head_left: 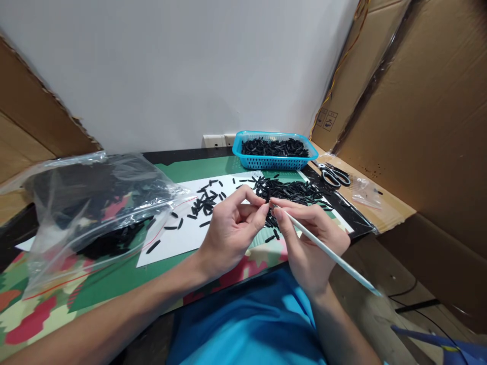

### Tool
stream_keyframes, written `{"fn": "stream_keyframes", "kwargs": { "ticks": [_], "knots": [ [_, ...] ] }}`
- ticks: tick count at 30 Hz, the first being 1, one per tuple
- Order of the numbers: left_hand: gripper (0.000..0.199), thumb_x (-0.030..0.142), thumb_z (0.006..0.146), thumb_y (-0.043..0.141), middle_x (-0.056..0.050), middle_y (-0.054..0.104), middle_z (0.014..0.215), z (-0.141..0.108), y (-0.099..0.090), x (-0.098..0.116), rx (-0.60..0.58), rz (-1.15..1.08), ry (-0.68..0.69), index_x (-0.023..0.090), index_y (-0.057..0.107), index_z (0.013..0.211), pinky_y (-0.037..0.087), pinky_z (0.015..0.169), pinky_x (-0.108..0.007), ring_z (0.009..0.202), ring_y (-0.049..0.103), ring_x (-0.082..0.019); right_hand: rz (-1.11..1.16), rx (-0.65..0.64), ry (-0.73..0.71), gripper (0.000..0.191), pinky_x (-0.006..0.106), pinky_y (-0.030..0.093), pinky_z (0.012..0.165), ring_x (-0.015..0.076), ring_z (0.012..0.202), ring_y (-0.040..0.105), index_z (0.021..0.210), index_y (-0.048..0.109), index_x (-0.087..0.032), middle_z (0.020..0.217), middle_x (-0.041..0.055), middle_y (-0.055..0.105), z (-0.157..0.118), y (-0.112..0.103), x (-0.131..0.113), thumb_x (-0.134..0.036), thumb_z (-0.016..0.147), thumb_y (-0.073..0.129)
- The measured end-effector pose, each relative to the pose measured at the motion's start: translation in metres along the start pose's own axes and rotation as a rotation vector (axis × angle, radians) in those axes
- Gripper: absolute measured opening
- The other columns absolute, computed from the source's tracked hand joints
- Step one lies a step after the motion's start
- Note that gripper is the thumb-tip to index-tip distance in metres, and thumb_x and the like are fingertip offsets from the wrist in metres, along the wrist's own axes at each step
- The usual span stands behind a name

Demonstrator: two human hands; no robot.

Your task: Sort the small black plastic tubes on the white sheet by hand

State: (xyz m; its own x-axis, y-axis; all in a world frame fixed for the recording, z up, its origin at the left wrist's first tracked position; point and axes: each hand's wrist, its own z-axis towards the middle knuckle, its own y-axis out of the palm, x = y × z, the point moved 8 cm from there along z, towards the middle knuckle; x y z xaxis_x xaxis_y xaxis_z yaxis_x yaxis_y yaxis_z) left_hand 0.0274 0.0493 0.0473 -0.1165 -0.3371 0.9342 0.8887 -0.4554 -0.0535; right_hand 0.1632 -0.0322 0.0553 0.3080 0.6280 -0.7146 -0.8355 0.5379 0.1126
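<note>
Scissors (327, 171), white wall socket (214, 141), yellow wire (344, 58), cardboard panel (429, 111)

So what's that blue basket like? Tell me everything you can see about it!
The bright blue, plastic-looking rectangular basket has rounded corners, a wide smooth rim and rows of little holes in its sides. It stands upright at the back of the table, near the pale grey wall. Lots of small, thin black pieces fill it nearly to the rim. The scissors with grey-and-black handles lie to its right. Neither the left hand nor the right hand touches it.
</note>
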Motion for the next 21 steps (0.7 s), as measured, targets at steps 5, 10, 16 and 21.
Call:
{"fn": "stream_keyframes", "kwargs": {
  "ticks": [5, 10, 16, 21],
  "knots": [
    [0.024, 0.032, 0.103, 0.067, 0.011, 0.044, 0.055, 0.001, 0.000, 0.001, -0.009, -0.005, 0.009, 0.022, 0.052, 0.089, 0.021, 0.043, -0.018, 0.044, 0.028, -0.004, 0.020, -0.012, -0.028, 0.016, 0.034, 0.072, 0.084, 0.0218, 0.097, 0.085, 0.098, 0.076, -0.023, 0.107, 0.0035, 0.087, -0.002, 0.002, 0.001, -0.009, 0.093, 0.079],
    [0.022, 0.032, 0.102, 0.068, 0.008, 0.048, 0.059, 0.000, 0.000, 0.000, -0.005, 0.018, 0.019, 0.022, 0.053, 0.089, 0.023, 0.045, -0.019, 0.048, 0.030, -0.005, 0.019, -0.003, -0.032, 0.014, 0.036, 0.072, 0.088, 0.0234, 0.100, 0.085, 0.099, 0.076, -0.023, 0.108, 0.0057, 0.086, -0.004, 0.003, 0.002, -0.010, 0.094, 0.079],
    [0.023, 0.034, 0.101, 0.067, 0.007, 0.047, 0.061, -0.002, -0.001, 0.000, -0.004, 0.113, 0.022, 0.023, 0.052, 0.088, 0.027, 0.047, -0.020, 0.051, 0.037, -0.008, -0.093, -0.052, -0.160, 0.017, 0.036, 0.071, 0.089, 0.0237, 0.101, 0.085, 0.102, 0.074, -0.022, 0.112, 0.0072, 0.086, -0.006, 0.005, -0.003, -0.007, 0.094, 0.077],
    [0.019, 0.030, 0.098, 0.067, 0.007, 0.049, 0.063, -0.004, -0.003, 0.000, 0.006, 0.218, 0.054, 0.023, 0.052, 0.089, 0.032, 0.051, -0.021, 0.054, 0.043, -0.009, -0.270, -0.082, -0.369, 0.018, 0.031, 0.069, 0.088, 0.0214, 0.101, 0.084, 0.100, 0.068, -0.023, 0.112, 0.0083, 0.085, -0.009, 0.012, -0.016, -0.006, 0.098, 0.072]
  ]
}}
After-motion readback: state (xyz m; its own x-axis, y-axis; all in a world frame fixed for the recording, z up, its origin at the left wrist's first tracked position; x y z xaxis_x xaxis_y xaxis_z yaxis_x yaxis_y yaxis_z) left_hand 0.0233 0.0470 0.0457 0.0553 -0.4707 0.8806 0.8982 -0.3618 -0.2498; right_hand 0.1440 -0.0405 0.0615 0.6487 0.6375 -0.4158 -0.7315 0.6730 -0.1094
